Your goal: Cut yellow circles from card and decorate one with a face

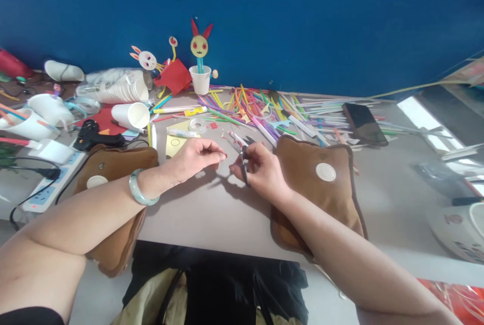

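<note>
My left hand [194,159], with a pale green bangle [140,190] on its wrist, is closed in a pinch above the table. A tiny red piece [225,155] shows at its fingertips; it looks like paper. A short gap to the right, my right hand [264,169] is wrapped round a pair of scissors [244,166] with dark handles. The scissor blades are mostly hidden by the fingers and the clutter behind. Just beyond the left hand lies a yellow paper sheet [174,149] with a drawn circle, and a white marker [182,133] rests on it.
Brown cushioned pads [317,199] lie under both forearms. Colourful sticks [260,108] are heaped at the back by the blue wall. A paper-cup rabbit figure [199,80], a black glue gun [99,136], a power strip [53,183] and a phone [365,124] stand or lie around.
</note>
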A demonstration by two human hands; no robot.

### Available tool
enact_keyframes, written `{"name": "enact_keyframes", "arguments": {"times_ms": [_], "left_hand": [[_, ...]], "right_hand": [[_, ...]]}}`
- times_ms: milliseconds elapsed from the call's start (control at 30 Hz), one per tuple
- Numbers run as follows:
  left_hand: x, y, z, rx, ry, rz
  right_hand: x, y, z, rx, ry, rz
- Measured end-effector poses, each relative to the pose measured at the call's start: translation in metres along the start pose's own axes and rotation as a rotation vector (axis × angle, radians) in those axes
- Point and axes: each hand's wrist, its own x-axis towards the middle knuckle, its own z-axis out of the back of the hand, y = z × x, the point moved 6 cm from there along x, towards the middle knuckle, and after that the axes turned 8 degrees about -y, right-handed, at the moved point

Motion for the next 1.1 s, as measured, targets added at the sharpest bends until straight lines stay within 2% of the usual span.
{"name": "enact_keyframes", "arguments": {"times_ms": [133,333,567,800,1100], "left_hand": [[0.0,-0.017,0.011,0.019,-0.057,-0.09],[-0.002,-0.03,0.014,0.04,-0.101,-0.203],[-0.005,-0.033,0.015,0.136,-0.099,-0.306],[-0.007,-0.034,0.014,0.129,-0.077,-0.399],[-0.01,-0.037,0.014,0.148,-0.073,-0.403]], "right_hand": [[0.004,0.007,0.008,-0.281,0.031,0.164],[0.001,0.009,0.011,-0.459,0.008,0.237],[0.001,0.008,0.011,-0.491,-0.011,0.252],[0.001,0.007,0.011,-0.49,-0.001,0.237],[0.001,0.004,0.01,-0.477,-0.005,0.237]]}}
